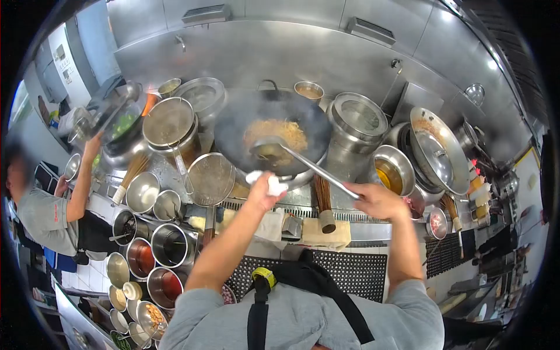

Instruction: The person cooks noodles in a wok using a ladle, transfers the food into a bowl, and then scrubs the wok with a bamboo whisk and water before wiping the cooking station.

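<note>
A large dark wok (233,122) stands on the stove in the middle, with steaming noodle-like food (291,133) in it. My right hand (376,200) is closed round the handle of a metal ladle (318,169), whose bowl rests in the food. At the wok's near edge, my left hand (265,191) grips a white cloth (276,185). Below the wok, a bamboo brush (325,201) stands between my two hands.
Round strainers (211,178) and metal bowls (143,192) are at the left, above pots of red sauce (140,258). At the far left a co-worker (46,216) handles another wok (122,125). Stacked pots (359,114) and a large colander (458,166) stand at the right.
</note>
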The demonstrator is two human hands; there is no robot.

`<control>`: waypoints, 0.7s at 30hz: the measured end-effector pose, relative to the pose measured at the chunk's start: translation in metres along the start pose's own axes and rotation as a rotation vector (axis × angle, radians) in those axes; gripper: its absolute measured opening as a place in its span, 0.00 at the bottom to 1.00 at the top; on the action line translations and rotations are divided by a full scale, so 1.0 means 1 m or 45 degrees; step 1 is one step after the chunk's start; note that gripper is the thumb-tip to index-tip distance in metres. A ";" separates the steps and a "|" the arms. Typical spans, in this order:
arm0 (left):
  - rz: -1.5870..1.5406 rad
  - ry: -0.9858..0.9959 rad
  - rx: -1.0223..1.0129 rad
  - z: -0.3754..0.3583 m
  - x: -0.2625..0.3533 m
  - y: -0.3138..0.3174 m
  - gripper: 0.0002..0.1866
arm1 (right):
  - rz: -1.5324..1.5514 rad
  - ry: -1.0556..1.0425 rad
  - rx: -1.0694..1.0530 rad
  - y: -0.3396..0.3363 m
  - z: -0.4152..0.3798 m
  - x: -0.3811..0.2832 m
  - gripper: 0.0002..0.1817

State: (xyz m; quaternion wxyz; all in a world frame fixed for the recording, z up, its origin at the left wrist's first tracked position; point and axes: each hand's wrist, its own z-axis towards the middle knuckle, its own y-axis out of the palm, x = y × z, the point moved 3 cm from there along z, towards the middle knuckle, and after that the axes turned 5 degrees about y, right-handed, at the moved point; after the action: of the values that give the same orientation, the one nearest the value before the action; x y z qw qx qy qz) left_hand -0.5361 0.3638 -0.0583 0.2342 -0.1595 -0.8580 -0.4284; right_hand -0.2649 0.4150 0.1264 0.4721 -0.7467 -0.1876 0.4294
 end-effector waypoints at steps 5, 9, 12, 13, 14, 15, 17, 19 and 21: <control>-0.044 -0.105 0.010 -0.030 -0.059 -0.045 0.11 | -0.255 -0.177 0.357 0.014 -0.021 -0.011 0.31; -0.167 0.136 0.038 -0.024 -0.022 -0.013 0.10 | 0.082 0.081 0.028 -0.028 -0.083 -0.024 0.31; -0.026 0.157 0.095 -0.002 0.015 0.018 0.09 | 0.025 0.134 0.061 -0.008 -0.069 -0.008 0.31; -0.016 0.104 0.090 0.017 0.016 0.015 0.09 | -0.116 0.086 0.156 0.004 -0.055 0.000 0.31; -0.026 0.105 0.072 0.030 0.013 0.012 0.09 | -0.018 0.097 0.173 0.011 -0.040 0.003 0.31; -0.014 0.122 0.064 0.041 0.013 0.010 0.09 | 0.083 0.101 0.193 0.017 -0.025 0.007 0.31; -0.007 0.158 0.050 0.048 0.020 0.014 0.09 | 0.248 0.171 0.276 0.028 -0.001 0.028 0.31; 0.026 0.054 0.074 0.048 0.021 0.017 0.10 | 0.425 0.245 0.356 0.034 0.028 0.039 0.31; 0.037 0.018 0.057 0.054 0.019 0.014 0.10 | 0.815 0.447 0.412 0.036 0.064 0.041 0.32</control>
State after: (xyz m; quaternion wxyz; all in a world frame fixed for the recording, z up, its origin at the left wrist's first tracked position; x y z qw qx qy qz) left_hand -0.5595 0.4169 -0.0668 0.2499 -0.1636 -0.8633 -0.4068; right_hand -0.2991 0.4605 0.0639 0.4508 -0.7454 0.2081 0.4448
